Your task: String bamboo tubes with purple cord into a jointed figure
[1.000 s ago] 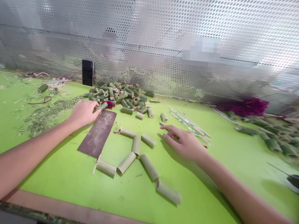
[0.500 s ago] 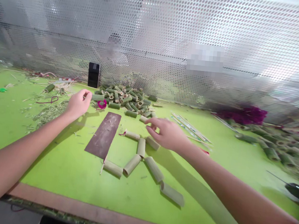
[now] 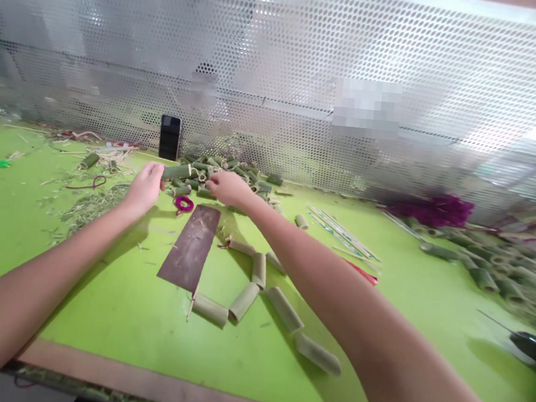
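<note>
Since the earlier frame, a swing of the right hand (image 3: 228,189) away from the pale tubes to the heap, and a closing of the left hand (image 3: 143,189) onto a green bamboo tube (image 3: 176,171). Left fingers (image 3: 160,169) clenched around that tube, held at a slight tilt at the near edge of the heap. Right fingers curled down among the pieces, their hold hidden behind the hand: no telling whether grasping anything.

Nearest, a tan wooden edge (image 3: 137,378) along a bright green tabletop (image 3: 96,311). Next, pale green cut bamboo tubes (image 3: 244,302) in a loose, curving line, and beside them a long dark brown abrasive strip (image 3: 190,247). Just beyond the strip, a small magenta wire coil (image 3: 183,203). Then the heap of short green bamboo tubes (image 3: 251,182), with a black phone (image 3: 169,137) upright behind it against a perforated metal screen (image 3: 309,72). Far right, a mound of long green bamboo pieces (image 3: 484,266) beside a tuft of magenta fibre (image 3: 431,209).
</note>
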Available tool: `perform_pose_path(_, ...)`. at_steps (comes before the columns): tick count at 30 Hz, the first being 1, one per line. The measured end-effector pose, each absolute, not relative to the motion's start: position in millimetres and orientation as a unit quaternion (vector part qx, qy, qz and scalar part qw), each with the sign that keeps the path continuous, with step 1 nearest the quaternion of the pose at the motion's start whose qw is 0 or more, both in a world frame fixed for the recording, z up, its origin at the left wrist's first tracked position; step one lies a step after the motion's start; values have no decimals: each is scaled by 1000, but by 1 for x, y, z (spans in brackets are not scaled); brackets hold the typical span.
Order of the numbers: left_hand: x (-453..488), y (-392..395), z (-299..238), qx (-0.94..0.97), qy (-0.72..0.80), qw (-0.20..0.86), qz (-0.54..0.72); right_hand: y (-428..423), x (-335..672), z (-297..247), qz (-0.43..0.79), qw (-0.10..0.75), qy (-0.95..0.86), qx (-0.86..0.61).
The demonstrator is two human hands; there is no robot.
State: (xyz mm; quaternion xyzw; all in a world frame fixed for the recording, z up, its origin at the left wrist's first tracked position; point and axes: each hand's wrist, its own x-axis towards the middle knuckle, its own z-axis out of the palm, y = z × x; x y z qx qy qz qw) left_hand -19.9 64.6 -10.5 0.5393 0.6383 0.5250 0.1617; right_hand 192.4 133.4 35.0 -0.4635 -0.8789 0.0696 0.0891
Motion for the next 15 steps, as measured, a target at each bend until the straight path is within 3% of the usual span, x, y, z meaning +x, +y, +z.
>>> perform_pose_path(5, -29, 70, -14, 510, 647, 165, 542, 137, 225, 38, -5, 66, -880, -471)
perform_pose_path(15, -38, 82, -30, 469, 657, 181, 561, 96, 166, 11, -70, 18, -980, -185)
